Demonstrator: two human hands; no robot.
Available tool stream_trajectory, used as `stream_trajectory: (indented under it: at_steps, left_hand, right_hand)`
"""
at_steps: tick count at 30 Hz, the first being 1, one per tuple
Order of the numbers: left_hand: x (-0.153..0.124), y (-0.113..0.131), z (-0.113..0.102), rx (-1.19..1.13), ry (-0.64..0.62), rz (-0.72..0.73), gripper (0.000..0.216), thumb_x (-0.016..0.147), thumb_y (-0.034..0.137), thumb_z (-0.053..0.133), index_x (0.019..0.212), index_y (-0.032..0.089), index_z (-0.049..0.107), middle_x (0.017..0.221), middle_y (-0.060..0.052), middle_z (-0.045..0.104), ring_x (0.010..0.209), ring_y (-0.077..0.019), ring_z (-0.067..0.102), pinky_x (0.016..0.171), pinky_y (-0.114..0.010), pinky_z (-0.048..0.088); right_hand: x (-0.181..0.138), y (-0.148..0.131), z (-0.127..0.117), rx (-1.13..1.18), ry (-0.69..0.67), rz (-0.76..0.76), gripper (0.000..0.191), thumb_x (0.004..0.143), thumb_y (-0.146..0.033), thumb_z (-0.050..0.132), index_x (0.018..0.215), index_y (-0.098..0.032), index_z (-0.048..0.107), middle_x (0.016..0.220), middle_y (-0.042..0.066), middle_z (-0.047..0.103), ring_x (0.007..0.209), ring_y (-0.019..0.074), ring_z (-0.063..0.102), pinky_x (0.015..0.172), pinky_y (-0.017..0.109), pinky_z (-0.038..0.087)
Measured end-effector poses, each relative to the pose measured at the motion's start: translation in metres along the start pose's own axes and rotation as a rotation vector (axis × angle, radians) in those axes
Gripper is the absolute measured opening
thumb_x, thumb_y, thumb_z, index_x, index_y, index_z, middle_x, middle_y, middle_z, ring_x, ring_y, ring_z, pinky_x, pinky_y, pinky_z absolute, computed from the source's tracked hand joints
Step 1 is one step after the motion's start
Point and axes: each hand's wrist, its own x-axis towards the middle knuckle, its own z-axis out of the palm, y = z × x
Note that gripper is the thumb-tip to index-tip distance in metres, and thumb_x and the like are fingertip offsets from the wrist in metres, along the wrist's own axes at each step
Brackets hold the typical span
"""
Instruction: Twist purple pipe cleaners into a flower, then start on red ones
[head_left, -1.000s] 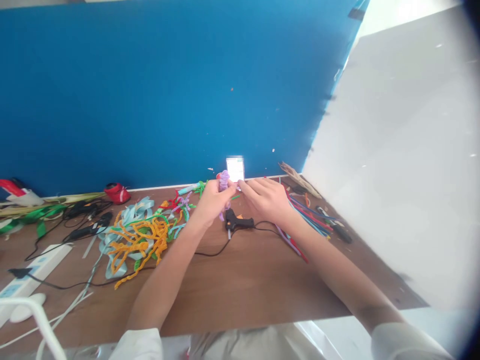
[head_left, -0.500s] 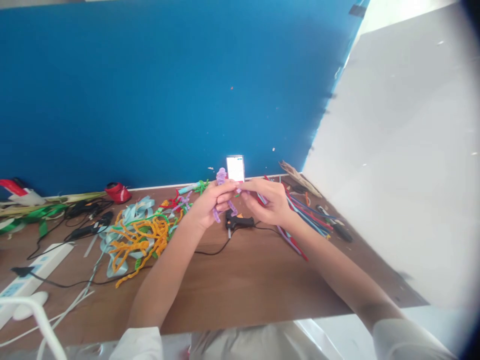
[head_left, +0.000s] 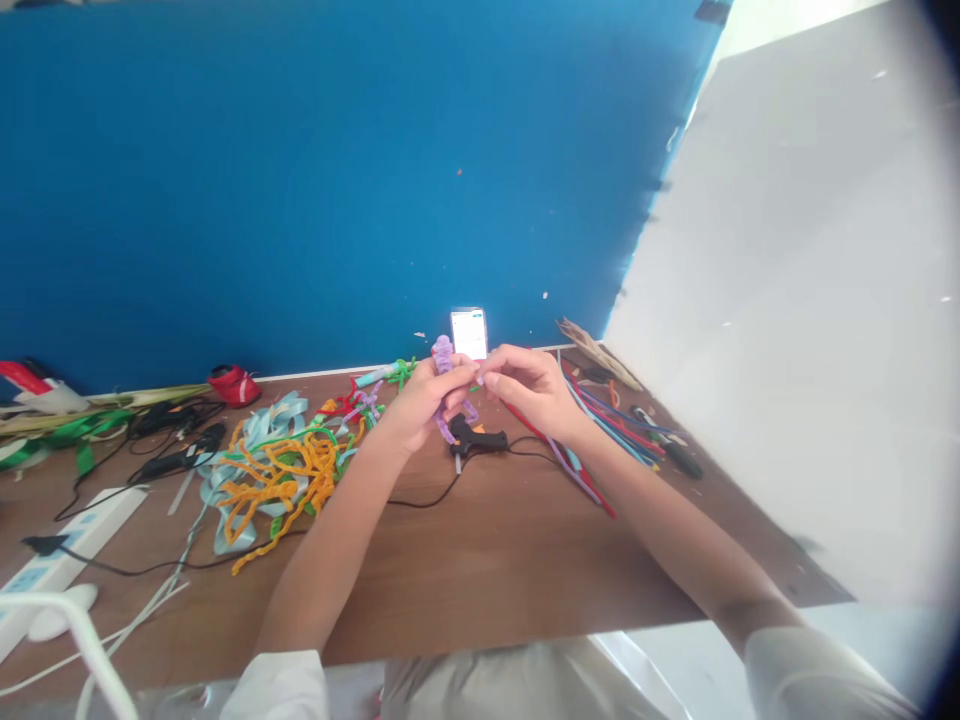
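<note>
A purple pipe-cleaner figure (head_left: 443,356), with a coiled upper part and strands hanging below, is held in my left hand (head_left: 422,407). The fingers of that hand are wrapped round it above the table. My right hand (head_left: 534,392) is closed in a pinch, its fingertips meeting my left fingertips at a small purple bit. How that bit joins the figure is hidden by the fingers. Just below the hands lies a black glue gun (head_left: 480,438) on the table. Behind the hands a lit phone (head_left: 469,334) leans upright against the blue panel.
Left lies a tangle of orange pipe cleaners (head_left: 292,470) and light-blue ribbon (head_left: 274,425). A white power strip (head_left: 82,530), cords and a red roll (head_left: 234,386) are farther left. Colored pipe cleaners (head_left: 615,430) and a dark-handled tool (head_left: 683,461) lie right, beside the white side panel (head_left: 810,300).
My right fingers have curled tighter and drawn slightly together at my left fingertips. The purple strands below my left hand have shifted a little. The view has tilted slightly.
</note>
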Motion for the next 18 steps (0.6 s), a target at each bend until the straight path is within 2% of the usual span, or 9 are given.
stream_trajectory:
  at_steps: [9, 15, 18]
  left_hand:
    - [0.004, -0.008, 0.003, 0.063, 0.006, -0.013, 0.037, 0.079, 0.043, 0.075, 0.07, 0.017, 0.05, 0.047, 0.008, 0.04, 0.039, -0.0035, 0.037, 0.04, -0.016, 0.028]
    - [0.013, -0.021, -0.001, 0.019, 0.041, -0.058, 0.039, 0.077, 0.042, 0.077, 0.067, 0.018, 0.047, 0.049, 0.008, 0.041, 0.039, -0.0028, 0.036, 0.039, -0.016, 0.026]
    - [0.019, -0.03, -0.004, 0.002, 0.061, -0.075, 0.038, 0.077, 0.041, 0.076, 0.068, 0.018, 0.048, 0.05, 0.008, 0.041, 0.039, -0.0029, 0.036, 0.038, -0.016, 0.027]
  right_hand:
    - [0.0, 0.01, 0.004, -0.026, 0.088, 0.113, 0.037, 0.093, -0.043, 0.064, 0.065, -0.019, 0.056, 0.058, -0.005, 0.049, 0.055, 0.0097, 0.04, 0.055, 0.025, 0.032]
    - [-0.002, 0.022, 0.007, -0.043, 0.074, 0.21, 0.032, 0.089, -0.047, 0.066, 0.072, -0.021, 0.057, 0.065, -0.002, 0.058, 0.062, 0.0139, 0.051, 0.059, 0.027, 0.042]
    - [-0.003, 0.03, 0.006, -0.087, 0.076, 0.246, 0.028, 0.088, -0.043, 0.067, 0.073, -0.021, 0.056, 0.063, -0.002, 0.057, 0.063, 0.0145, 0.053, 0.06, 0.027, 0.044]
